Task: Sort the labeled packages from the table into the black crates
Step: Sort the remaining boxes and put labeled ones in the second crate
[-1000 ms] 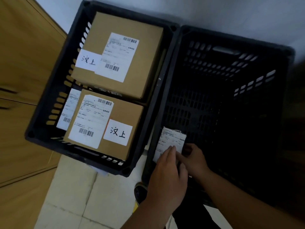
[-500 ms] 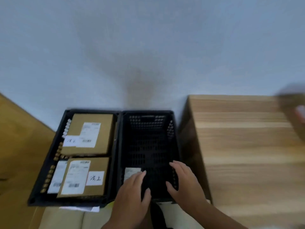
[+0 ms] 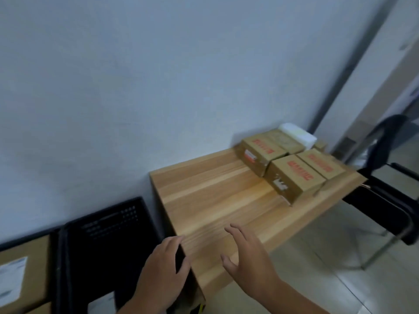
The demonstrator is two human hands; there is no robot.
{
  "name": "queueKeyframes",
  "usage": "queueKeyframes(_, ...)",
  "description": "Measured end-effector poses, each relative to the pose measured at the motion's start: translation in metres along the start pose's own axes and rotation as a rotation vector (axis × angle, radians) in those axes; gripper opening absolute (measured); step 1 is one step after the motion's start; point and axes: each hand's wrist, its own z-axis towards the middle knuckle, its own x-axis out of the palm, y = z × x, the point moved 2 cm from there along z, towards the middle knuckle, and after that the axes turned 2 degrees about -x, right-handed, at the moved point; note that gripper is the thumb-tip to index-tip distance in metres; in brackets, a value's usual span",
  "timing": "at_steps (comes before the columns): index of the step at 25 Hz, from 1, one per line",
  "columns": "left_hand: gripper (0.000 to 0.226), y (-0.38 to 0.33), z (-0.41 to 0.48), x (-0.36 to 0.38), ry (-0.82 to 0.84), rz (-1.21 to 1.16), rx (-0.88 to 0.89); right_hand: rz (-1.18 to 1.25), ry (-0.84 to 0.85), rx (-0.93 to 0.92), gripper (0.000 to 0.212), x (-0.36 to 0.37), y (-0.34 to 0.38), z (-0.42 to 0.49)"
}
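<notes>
**A:** Which step was this? Both hands looked idle to me.

**B:** Between packages, I reckon. The left hand point(image 3: 163, 268) was loose-fingered over the near corner of the desk point(image 3: 215, 200). The right hand point(image 3: 247, 266) hung just above the desk edge, fingers spread. Neither had hold of anything. Couldn't tell if the left one was actually touching the wood.

**A:** And the packages?

**B:** Well ahead of the hands and off to the right, bunched at the far end of the desk. It was a cluster of brown boxes point(image 3: 258, 155) with a white parcel point(image 3: 297, 132) behind them. The crates sat down to the left of the left hand. The near crate point(image 3: 68, 257) looked mostly empty, just a white slip point(image 3: 99, 304) low inside. The far crate point(image 3: 27, 240) had a crated box point(image 3: 22, 264) in it.

**A:** Next move?

**B:** My guess is a long reach forward-right for the closest box point(image 3: 292, 180). Probably with both hands, since it looked bulky. Then check its label before picking a crate.

**A:** Could you read anything?

**B:** Nope. There was red print on the box tops, but too blurred. The closest box had a torn white sticker point(image 3: 280, 184) on its side and the crated box had a shipping label point(image 3: 11, 284). Both were unreadable.
</notes>
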Motion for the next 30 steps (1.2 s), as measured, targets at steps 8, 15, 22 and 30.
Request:
queueKeyframes(8,0.055,-0.179,0.052,0.111,0.019,0.168,0.260,-0.021,-0.095,0.168,0.060,-0.084,-0.176,-0.036)
queueKeyframes(15,0.053,-0.335,0.122,0.211,0.045,0.281,0.363,-0.074,-0.166,0.174,0.050,-0.173,-0.326,-0.012)
queueKeyframes(22,0.052,-0.404,0.208,0.266,0.045,0.245,0.383,-0.046,-0.186,0.223,0.054,-0.203,-0.434,0.028)
queueKeyframes(30,0.053,-0.446,0.356,0.323,0.032,0.109,0.292,-0.055,-0.101,0.272,0.050,-0.224,-0.545,0.136)
